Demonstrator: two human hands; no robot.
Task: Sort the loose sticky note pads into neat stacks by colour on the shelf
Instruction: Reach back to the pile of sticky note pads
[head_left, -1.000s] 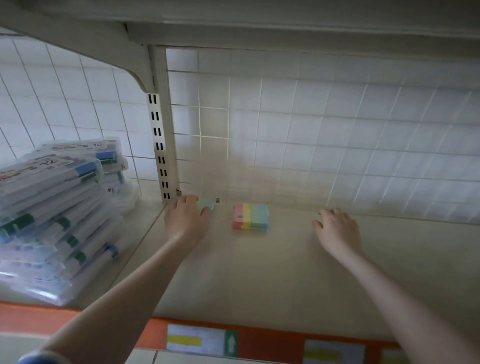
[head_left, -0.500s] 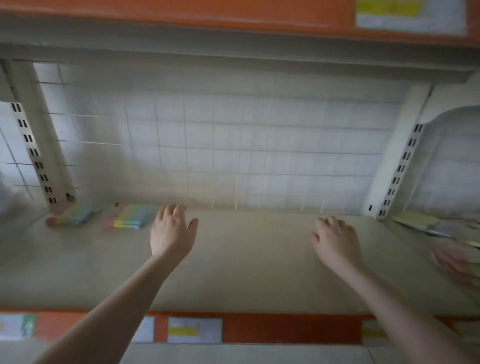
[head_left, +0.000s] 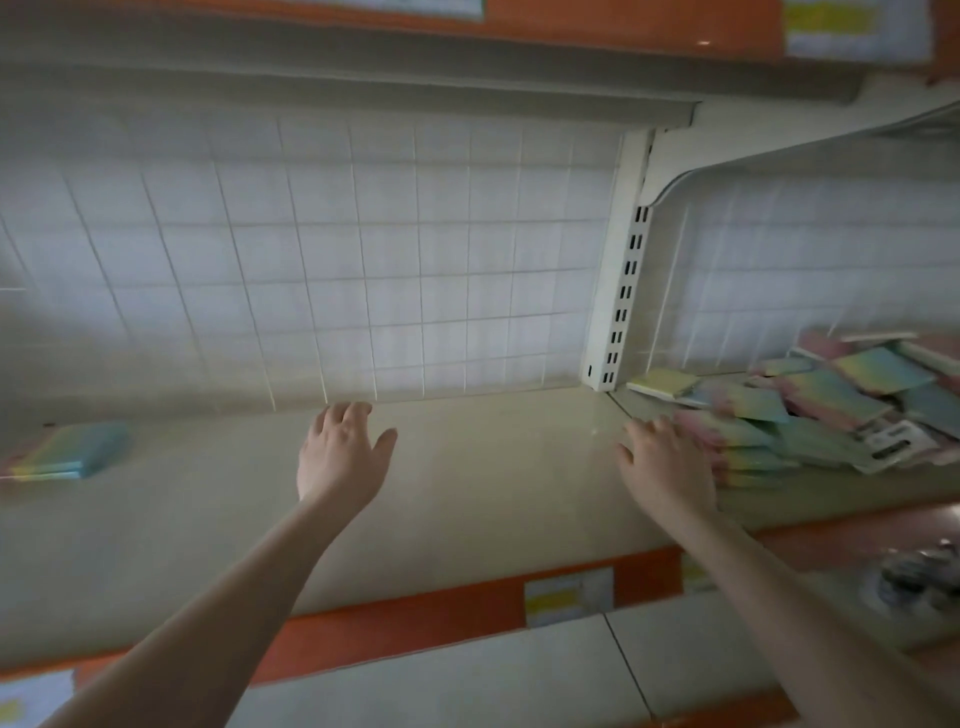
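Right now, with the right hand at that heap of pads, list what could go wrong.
1. The loose pads lie jumbled and overlapping beside the right hand; pulling one out may shift its neighbours toward the shelf's front edge.
2. Most pads look rainbow-striped and blurred, so colours could be misjudged and stacked wrongly.
3. The sorted stack sits far left, past the open left hand; a long carry could drop a pad.

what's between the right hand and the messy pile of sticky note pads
Nothing visible. The right hand is open and already at the near left edge of the loose pile of pads; whether it touches them is unclear. The slotted upright post stands further back, out of the way.
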